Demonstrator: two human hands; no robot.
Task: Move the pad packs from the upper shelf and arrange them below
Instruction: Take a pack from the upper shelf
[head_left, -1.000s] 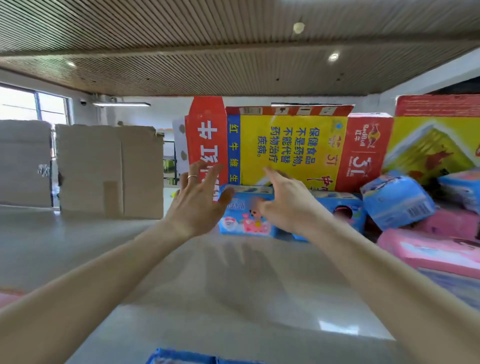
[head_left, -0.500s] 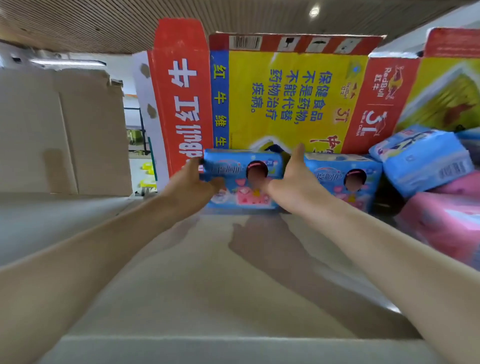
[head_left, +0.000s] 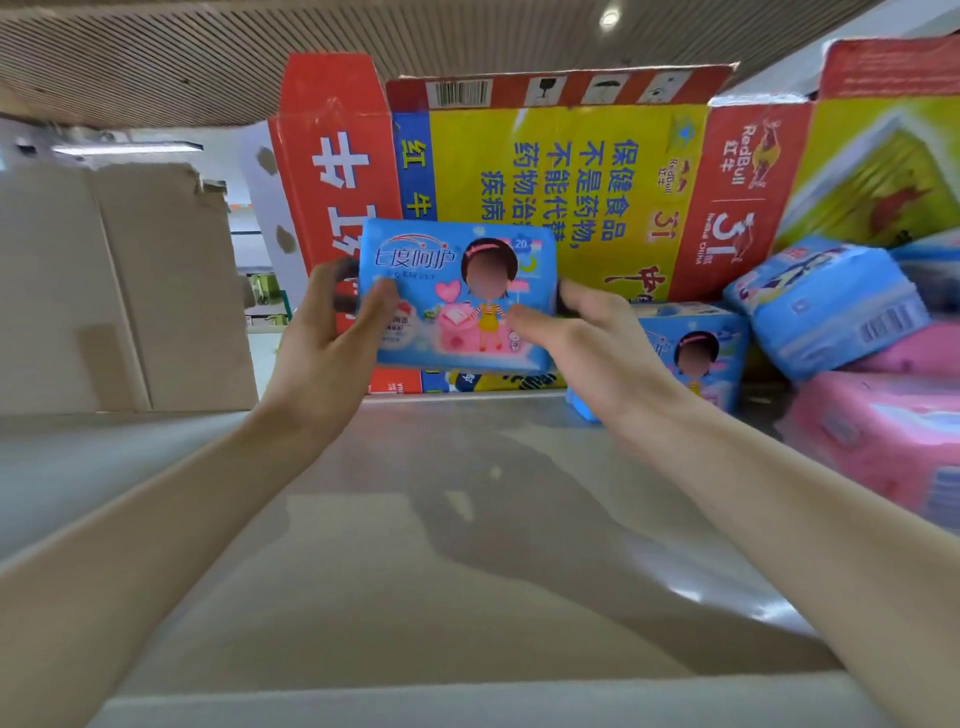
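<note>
The person holds one blue pad pack (head_left: 457, 296) with both hands, in the air in front of a large red and yellow carton (head_left: 571, 171). The pack is upright, its printed front faces the camera, and its lower edge is clear of the grey upper shelf (head_left: 415, 519). The left hand (head_left: 327, 332) grips the left end of the pack: the thumb presses on the front face and the fingers curl behind the edge. The right hand (head_left: 587, 338) grips the right end in the same way, thumb on the front and fingers wrapped around the side. Just behind the right hand, a second blue pack (head_left: 696, 353) stands on the shelf, against the carton. To the right of it, a tilted blue pack (head_left: 826, 301) leans on top of a pink pack (head_left: 883, 436), which lies at the right edge of the shelf. At the left, brown cardboard (head_left: 130, 286) stands on the shelf, well apart from the hands.
</note>
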